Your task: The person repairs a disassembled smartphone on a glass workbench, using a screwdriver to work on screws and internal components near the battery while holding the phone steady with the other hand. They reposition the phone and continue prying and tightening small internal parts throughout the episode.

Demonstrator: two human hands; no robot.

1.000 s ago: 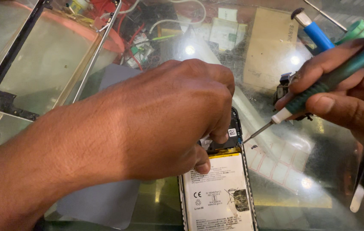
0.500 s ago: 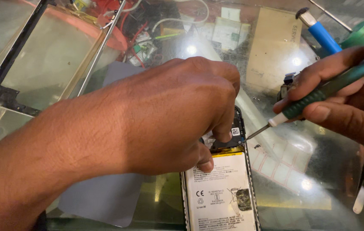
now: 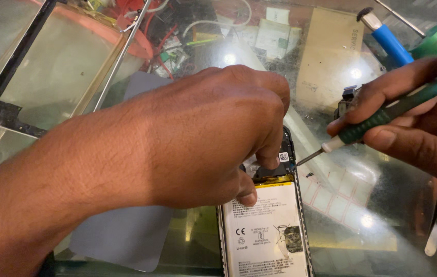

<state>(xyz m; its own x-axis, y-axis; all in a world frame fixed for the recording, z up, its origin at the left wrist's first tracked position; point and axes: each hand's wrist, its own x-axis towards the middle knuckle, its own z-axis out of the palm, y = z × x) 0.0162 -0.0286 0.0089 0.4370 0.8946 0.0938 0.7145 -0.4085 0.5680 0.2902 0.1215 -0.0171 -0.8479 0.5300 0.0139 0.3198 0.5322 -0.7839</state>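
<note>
Glass covers the table (image 3: pixel 398 205), and at about ten o'clock on it lies a black-edged empty phone frame (image 3: pixel 49 77), well apart from the work. The left hand (image 3: pixel 203 133) is curled, its fingertips pressed down on the upper end of an opened smartphone with a white-labelled battery (image 3: pixel 267 231), which lies at six o'clock, its top hidden under that hand. A grey flat sheet (image 3: pixel 121 236) lies under the wrist, at about seven o'clock.

At three o'clock the right hand (image 3: pixel 408 118) pinches a green-handled precision screwdriver (image 3: pixel 383 120) between thumb and fingers, its thin tip meeting the phone's right edge just above the battery. A blue-handled tool (image 3: pixel 390 43) rests at one o'clock.

The tip works very near the battery's top edge; a slip there could likely gouge the cell or scratch the small board parts. The left fingers sit just beside the tip, so a skid could also prick them.

Against the frame half a second back, the screwdriver tip has come inward to the phone's edge, while the left hand keeps its press.
</note>
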